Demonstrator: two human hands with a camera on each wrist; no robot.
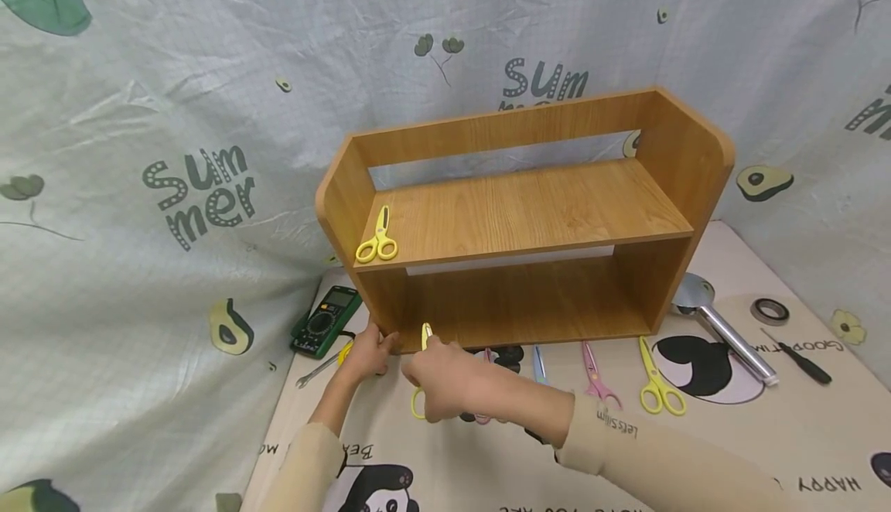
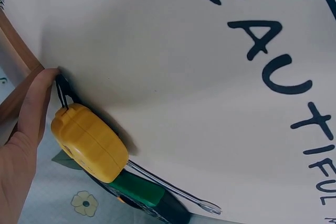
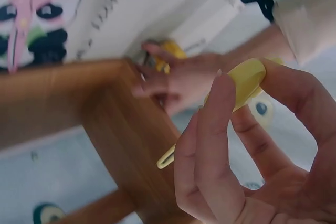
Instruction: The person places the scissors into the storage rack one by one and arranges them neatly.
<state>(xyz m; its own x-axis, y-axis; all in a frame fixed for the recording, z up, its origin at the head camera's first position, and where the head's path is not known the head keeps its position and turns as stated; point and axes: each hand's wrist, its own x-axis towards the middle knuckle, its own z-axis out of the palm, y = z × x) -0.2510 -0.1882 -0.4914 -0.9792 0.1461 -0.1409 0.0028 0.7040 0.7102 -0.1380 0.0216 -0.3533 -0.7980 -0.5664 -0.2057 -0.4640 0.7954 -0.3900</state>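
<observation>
A two-tier wooden shelf (image 1: 515, 299) stands at the back of the table. My left hand (image 1: 365, 353) grips its lower left front corner, with fingers around the edge of the side board in the right wrist view. In front of the lower tier, my right hand (image 1: 448, 380) pinches yellow scissors (image 3: 247, 82) by the handle between thumb and fingers. Their tip points toward the shelf's left part. Another pair of yellow scissors (image 1: 379, 243) rests on the upper tier at its left end. Beside my left hand lies a yellow tape measure (image 2: 89, 142) with a black strap.
A green multimeter (image 1: 327, 322) and a wrench (image 1: 316, 375) lie left of the shelf. Along its front lie blue scissors (image 1: 540, 365), pink scissors (image 1: 593, 373) and yellow scissors (image 1: 657, 384). To the right are a shower head (image 1: 727, 334), a tape roll (image 1: 769, 311) and a screwdriver (image 1: 800, 361).
</observation>
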